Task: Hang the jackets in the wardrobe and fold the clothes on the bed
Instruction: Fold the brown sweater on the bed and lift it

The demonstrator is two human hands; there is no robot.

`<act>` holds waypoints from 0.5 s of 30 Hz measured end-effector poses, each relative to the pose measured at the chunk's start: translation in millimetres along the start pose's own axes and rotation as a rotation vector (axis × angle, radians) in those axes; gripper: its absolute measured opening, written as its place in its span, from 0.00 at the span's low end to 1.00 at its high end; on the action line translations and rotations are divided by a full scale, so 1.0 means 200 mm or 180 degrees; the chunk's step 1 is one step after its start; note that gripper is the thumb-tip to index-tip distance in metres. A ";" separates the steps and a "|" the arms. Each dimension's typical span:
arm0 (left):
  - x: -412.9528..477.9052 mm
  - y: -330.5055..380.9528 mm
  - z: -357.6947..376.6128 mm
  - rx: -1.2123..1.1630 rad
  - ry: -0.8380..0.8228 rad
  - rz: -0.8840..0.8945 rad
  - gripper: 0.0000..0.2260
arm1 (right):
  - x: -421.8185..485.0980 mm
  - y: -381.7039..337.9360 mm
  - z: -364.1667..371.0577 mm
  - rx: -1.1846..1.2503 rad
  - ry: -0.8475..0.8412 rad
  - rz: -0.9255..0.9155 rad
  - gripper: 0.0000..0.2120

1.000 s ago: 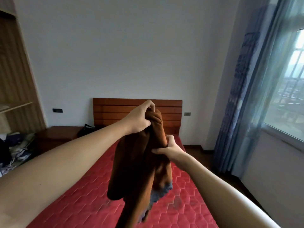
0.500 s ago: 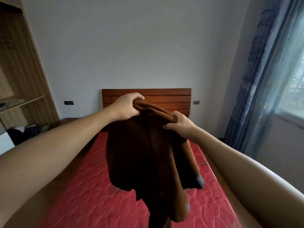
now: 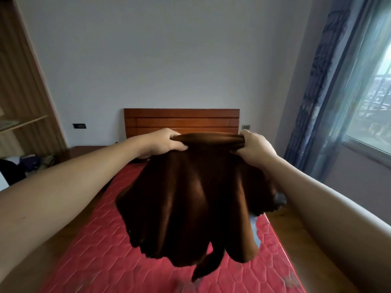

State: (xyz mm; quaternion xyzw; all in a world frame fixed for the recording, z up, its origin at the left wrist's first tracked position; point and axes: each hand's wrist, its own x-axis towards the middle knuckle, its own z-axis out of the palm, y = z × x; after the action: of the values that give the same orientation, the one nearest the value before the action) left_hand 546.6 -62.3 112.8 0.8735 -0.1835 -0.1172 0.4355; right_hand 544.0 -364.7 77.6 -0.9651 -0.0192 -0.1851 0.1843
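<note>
Far left, we see the wooden wardrobe (image 3: pixel 27 85) standing open, with a heap of clothes (image 3: pixel 31 162) low beside it. Moving in, the left hand (image 3: pixel 166 142) comes up over the bed (image 3: pixel 101 240), its fingers (image 3: pixel 174 133) curled over the top edge of the brown garment (image 3: pixel 190 197) and the thumb tucked beneath, pinching the cloth. The garment stretches taut between both hands in front of the headboard (image 3: pixel 182 119) and hangs in deep folds over the red mattress. Whether its hem touches the mattress, we cannot tell. On the right, the right hand (image 3: pixel 255 150) grips the other end, fingers (image 3: pixel 247 135) wrapped round the bunched edge. Beyond it hang the blue curtain (image 3: pixel 317 85) and the window (image 3: pixel 378 98).
</note>
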 end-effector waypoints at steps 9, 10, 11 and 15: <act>0.17 0.15 0.20 -0.1049 0.1000 0.0083 0.06 | -0.48 -0.35 0.28 0.0429 0.0865 -0.0652 0.23; 0.19 0.17 0.21 -0.1194 0.1104 0.0019 0.06 | -0.55 -0.40 0.32 0.0626 0.0768 -0.0746 0.25; 0.20 0.17 0.22 -0.1385 0.1206 -0.0063 0.07 | -0.62 -0.44 0.35 0.0667 0.0533 -0.0766 0.29; 0.21 0.18 0.19 -0.2092 0.1288 -0.0443 0.12 | -0.71 -0.51 0.49 0.0316 -0.0189 -0.0357 0.36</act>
State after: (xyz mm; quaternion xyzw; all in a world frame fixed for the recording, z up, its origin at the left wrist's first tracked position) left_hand 563.6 -126.8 118.0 0.7033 0.0131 -0.0243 0.7104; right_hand 435.2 -229.9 -24.5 -0.9572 -0.0879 -0.1653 0.2206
